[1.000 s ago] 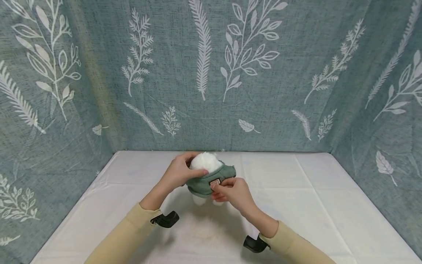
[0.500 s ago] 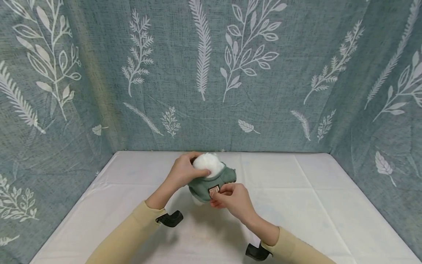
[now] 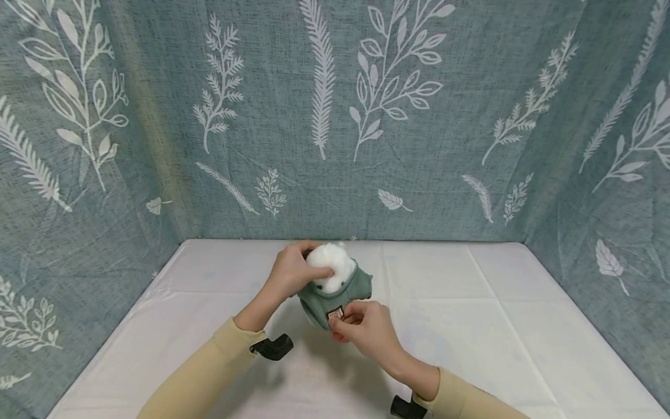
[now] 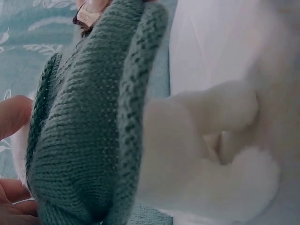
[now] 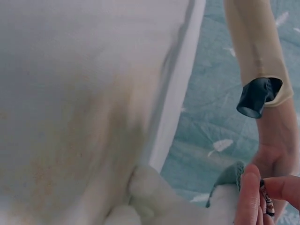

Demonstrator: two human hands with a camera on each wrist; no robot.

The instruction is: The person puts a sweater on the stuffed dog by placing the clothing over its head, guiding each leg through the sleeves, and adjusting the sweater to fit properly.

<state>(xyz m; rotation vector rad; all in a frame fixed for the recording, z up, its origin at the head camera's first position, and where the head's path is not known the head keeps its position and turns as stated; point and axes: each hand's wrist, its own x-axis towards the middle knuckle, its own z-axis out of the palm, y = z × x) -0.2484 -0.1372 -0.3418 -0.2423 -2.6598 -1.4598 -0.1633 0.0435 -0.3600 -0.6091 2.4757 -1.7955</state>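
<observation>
The toy (image 3: 337, 283) is gripped between both hands over the near-middle part of the table's far half, its white head tipped toward the head camera; whether its feet touch the cloth I cannot tell. It wears a green knit sweater (image 3: 358, 285) with a small label (image 3: 335, 314) on the front, and the left wrist view shows white legs (image 4: 164, 154) below the hem. The left hand (image 3: 293, 267) holds the head, thumb across the front; the right hand (image 3: 369, 329) pinches the sweater at the label, finger and thumb close together. For steady handling, the left grip should probably stay firm but light, as plush squashes easily. The right pinch would best take knit along with label, since tugging the label alone could strain its stitching. Beyond lie the white table (image 3: 445, 279) and leaf-print curtain (image 3: 335, 174).
</observation>
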